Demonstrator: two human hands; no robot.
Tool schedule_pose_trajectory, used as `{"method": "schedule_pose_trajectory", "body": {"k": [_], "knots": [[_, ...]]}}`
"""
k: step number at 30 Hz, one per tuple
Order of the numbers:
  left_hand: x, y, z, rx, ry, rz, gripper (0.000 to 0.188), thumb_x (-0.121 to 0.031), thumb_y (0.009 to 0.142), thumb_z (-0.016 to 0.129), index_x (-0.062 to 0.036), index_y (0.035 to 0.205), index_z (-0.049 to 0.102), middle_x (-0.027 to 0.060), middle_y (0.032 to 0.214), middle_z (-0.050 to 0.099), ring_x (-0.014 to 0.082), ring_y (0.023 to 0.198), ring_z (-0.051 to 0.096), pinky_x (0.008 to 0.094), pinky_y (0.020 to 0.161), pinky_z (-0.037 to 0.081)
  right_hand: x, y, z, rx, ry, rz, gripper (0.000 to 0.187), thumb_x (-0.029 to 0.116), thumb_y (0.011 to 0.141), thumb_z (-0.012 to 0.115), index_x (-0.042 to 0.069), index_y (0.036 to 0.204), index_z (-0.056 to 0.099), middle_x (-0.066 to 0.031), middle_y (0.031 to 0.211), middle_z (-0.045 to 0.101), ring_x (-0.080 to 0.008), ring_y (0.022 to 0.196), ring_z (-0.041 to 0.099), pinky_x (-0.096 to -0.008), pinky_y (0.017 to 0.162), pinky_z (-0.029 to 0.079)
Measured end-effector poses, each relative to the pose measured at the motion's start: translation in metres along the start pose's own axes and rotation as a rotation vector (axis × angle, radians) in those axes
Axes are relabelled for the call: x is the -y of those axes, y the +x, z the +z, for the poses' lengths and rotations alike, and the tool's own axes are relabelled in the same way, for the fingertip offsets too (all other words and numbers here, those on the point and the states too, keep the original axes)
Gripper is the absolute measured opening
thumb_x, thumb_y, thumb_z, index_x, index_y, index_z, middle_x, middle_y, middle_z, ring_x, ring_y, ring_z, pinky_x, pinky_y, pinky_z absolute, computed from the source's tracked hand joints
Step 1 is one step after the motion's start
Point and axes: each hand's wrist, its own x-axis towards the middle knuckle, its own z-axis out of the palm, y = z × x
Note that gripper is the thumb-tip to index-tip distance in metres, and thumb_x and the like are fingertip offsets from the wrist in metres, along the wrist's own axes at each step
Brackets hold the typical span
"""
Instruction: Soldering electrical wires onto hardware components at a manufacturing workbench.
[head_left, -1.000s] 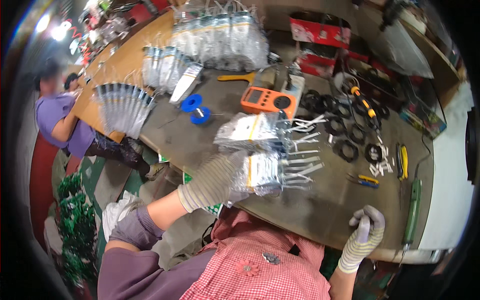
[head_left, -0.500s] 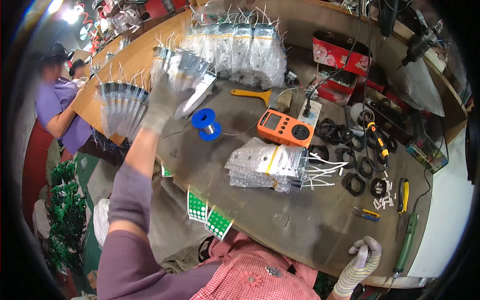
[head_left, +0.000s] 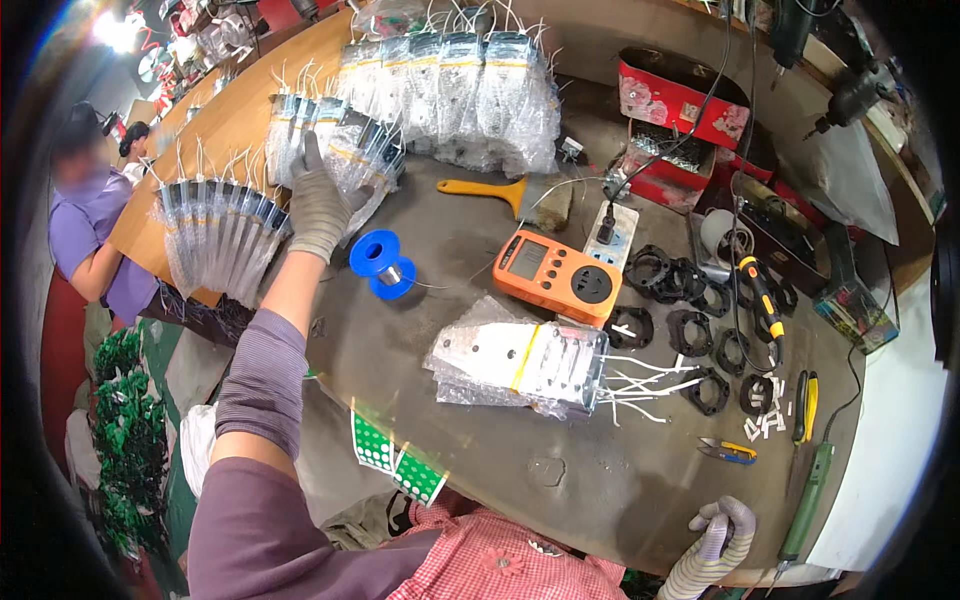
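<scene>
My left hand (head_left: 322,208), in a grey striped glove, reaches to the far left of the bench. Its index finger is stretched and its thumb spread, both against a bubble-wrapped bundle (head_left: 358,152) with a yellow band. To its left, several slim wrapped pieces with white wires (head_left: 215,225) stand fanned out. Near the bench's front right edge rests my right hand (head_left: 716,545), gloved, its fingers loosely curled and apart with nothing in them. Between the hands lies another banded bundle of bubble-wrapped pieces (head_left: 515,362), its white wires pointing right.
A blue spool of wire (head_left: 382,264), a yellow-handled brush (head_left: 485,188) and an orange meter (head_left: 553,278) sit mid-bench. Black rings (head_left: 690,280), a soldering iron (head_left: 762,297), snips (head_left: 727,451) and a green tool (head_left: 808,500) lie right. Someone in purple (head_left: 85,230) sits far left.
The whole view has shifted a little. My left hand, blurred before, now shows clearly against the bundle, which lies beside the other wrapped pieces. My right hand stays at the front edge.
</scene>
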Motion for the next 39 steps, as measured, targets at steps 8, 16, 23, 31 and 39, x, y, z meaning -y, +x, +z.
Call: {"method": "schedule_pose_trajectory", "body": {"k": [8,16,23,31,39], "knots": [[-0.009,0.008,-0.012,0.11,0.219,-0.022,0.104,-0.042,0.062,0.086,-0.0123,0.148,0.035,0.0253,0.124,0.049,0.0412,0.116,0.052,0.0463,0.096,0.047,-0.016,0.001,-0.002,0.002,-0.027,-0.114,0.018,0.012,0.093,0.053,0.004,0.109,0.059,-0.0055,0.077,0.052,-0.0116,0.064,0.045,-0.0239,0.06,0.039],[-0.054,-0.041,-0.083,-0.381,-0.388,0.488,0.055,-0.008,0.073,0.07,0.0012,0.125,0.057,0.0184,0.121,0.058,0.0327,0.114,0.054,0.0386,0.097,0.043,-0.014,0.002,0.006,0.008,0.011,-0.132,0.015,0.007,0.09,0.057,0.004,0.104,0.061,-0.0086,0.074,0.059,-0.0131,0.058,0.051,-0.0252,0.053,0.043],[-0.143,-0.135,-0.108,0.879,-0.606,0.676,0.096,-0.032,0.062,0.086,-0.0006,0.139,0.04,0.0195,0.125,0.057,0.0355,0.117,0.054,0.0414,0.102,0.042,-0.012,0.006,0.001,-0.001,0.097,-0.077,0.015,0.011,0.091,0.06,0.003,0.104,0.061,-0.0084,0.076,0.061,-0.0123,0.06,0.053,-0.0247,0.056,0.044],[-0.131,-0.146,-0.097,0.842,-0.685,0.677,0.09,-0.035,0.067,0.084,-0.0054,0.141,0.04,0.02,0.124,0.058,0.0366,0.114,0.057,0.0406,0.098,0.045,-0.016,0.002,-0.003,-0.021,0.113,-0.105,0.017,0.012,0.091,0.057,0.004,0.105,0.06,-0.0072,0.075,0.057,-0.0122,0.06,0.049,-0.0242,0.055,0.041],[-0.122,-0.121,-0.14,0.595,-0.854,0.322,0.082,-0.026,0.067,0.087,0.0021,0.134,0.048,0.0151,0.129,0.059,0.0213,0.118,0.058,0.0332,0.1,0.045,-0.014,0.001,-0.001,0.0,0.041,-0.1,0.018,0.015,0.093,0.056,0.004,0.107,0.06,-0.0056,0.075,0.054,-0.0109,0.06,0.045,-0.0238,0.057,0.038]]}}
